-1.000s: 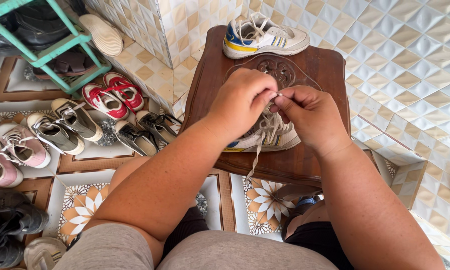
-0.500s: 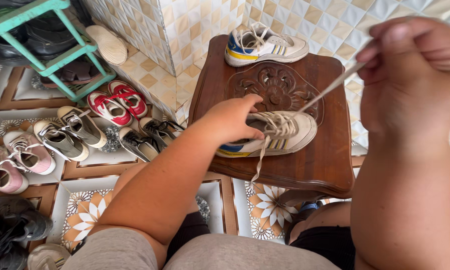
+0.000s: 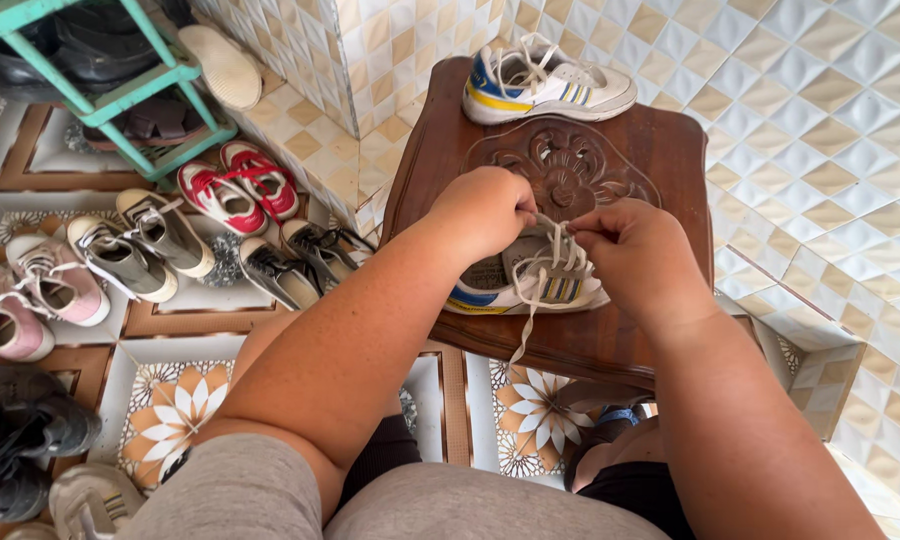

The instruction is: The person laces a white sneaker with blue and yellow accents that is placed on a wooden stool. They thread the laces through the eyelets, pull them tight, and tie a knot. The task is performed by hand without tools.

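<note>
- I see the near sneaker [image 3: 530, 280] lying on its sole on the dark wooden stool [image 3: 660, 160], close to the front edge, with the toe to the right side.
- My left hand [image 3: 485, 210] is closed at the ankle end of this sneaker. The fingertips pinch the lace [image 3: 553, 235] near the top holes, as far as I can tell.
- My right hand [image 3: 635, 250] is also closed, just beside the left one, and it pinches the same lace over the tongue. The two hands almost touch.
- One loose end of the lace [image 3: 522, 330] hangs down over the side of the sneaker and past the stool edge.
- I judge the lace as thin, flat and soft. It will slip easily from the fingers, so it is better to hold it near the stiff tip or close to the hole.
- The sneaker looks light, with a soft upper and a firmer sole. I think it can slide on the smooth wood if one pulls hard, so one hand should press on the heel part.
- The second sneaker [image 3: 545, 85] stands at the far edge of the stool, well apart from my hands.
- On the tiled floor at the left I see more shoes [image 3: 150, 250] and a green rack [image 3: 120, 90].
</note>
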